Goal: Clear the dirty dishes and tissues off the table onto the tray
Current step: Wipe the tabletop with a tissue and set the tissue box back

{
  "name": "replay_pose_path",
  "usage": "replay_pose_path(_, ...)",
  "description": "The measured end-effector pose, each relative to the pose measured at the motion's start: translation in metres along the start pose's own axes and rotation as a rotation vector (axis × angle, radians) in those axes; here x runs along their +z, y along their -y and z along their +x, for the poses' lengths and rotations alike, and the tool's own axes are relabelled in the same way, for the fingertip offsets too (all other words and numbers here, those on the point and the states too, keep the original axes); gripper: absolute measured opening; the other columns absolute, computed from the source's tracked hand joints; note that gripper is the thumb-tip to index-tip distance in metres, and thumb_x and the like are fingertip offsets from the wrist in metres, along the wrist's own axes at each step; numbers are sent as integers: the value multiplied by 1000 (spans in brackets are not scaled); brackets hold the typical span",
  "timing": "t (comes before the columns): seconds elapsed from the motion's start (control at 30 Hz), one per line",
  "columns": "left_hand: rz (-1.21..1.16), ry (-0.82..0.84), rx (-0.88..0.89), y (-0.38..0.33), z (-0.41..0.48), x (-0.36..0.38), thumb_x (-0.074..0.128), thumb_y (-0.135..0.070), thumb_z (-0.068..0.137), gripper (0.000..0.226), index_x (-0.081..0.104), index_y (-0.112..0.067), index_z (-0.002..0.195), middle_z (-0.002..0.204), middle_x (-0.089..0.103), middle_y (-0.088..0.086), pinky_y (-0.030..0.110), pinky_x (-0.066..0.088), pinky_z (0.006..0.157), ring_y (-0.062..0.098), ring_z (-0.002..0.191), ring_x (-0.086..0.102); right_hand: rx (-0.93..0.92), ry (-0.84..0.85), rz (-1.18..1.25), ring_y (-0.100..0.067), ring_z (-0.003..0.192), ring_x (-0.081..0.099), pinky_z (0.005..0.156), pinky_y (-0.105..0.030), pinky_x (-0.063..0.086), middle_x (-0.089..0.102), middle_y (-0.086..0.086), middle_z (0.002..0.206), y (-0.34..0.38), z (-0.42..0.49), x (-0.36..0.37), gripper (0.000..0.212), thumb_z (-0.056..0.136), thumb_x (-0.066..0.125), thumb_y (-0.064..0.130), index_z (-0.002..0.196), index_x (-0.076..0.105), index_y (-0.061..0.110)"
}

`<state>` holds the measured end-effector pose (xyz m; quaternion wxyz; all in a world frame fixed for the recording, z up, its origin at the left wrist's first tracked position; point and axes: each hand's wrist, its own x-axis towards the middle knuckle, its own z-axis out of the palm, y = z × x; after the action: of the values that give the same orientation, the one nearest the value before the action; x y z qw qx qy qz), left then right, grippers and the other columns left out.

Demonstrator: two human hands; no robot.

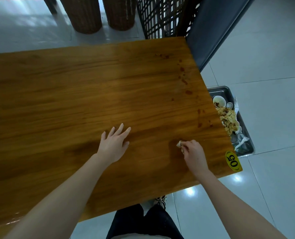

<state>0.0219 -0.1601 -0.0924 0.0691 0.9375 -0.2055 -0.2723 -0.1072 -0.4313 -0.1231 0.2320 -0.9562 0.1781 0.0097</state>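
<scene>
Your right fingers (186, 144) are curled round a small crumpled tissue (178, 144), pinching it just at the counter (74, 92) surface, near the front right corner. Make sure the whole wad is inside the pinch before you lift, since a loose tail could drag through the reddish stains (183, 69) further along the right edge. The right hand (194, 156) has a short way to go. The tray (224, 91) sits beyond that right edge and lower than the counter, already holding a bowl (219, 100) and a heap of scraps and used tissues. Carry the tissue out over the edge past the yellow sticker (233, 161), and let go only when you are above the tray, not above the floor tiles beside it. Your left hand (113, 146) is spread open with straight fingers low over the counter, holding nothing. Whether it touches the wood I cannot tell. No other dishes or tissues show on the counter, so this looks like the last piece.
</scene>
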Motion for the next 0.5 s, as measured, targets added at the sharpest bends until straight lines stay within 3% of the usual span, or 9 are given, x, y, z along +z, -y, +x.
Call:
replay_pose_path(0.13, 5, 10, -1, -19, -7, 6, 35, -39, 102, 57, 8, -36, 152, 161, 1, -2, 51, 6, 117, 26, 148, 3, 157, -89, 61, -20, 75, 51, 65, -29, 41, 55, -3, 80, -33, 0, -19, 15, 89, 58, 3, 100, 70, 2)
replay_pose_path(0.3, 14, 18, 18, -37, -12, 18, 36, -39, 102, 57, 9, -37, 152, 161, 2, -2, 51, 6, 117, 26, 148, 4, 289, -146, 100, -22, 75, 51, 64, -34, 44, 54, -5, 78, -33, -1, -18, 14, 92, 55, 5, 92, 68, 0)
replay_pose_path(0.5, 14, 11, 30, -49, -9, 33, 37, -40, 101, 57, 11, -38, 152, 161, 2, -3, 52, 6, 116, 26, 148, 3, 68, -19, 98, -12, 78, 49, 68, -20, 37, 55, 3, 84, 11, -20, 7, 18, 93, 56, 7, 105, 69, 8)
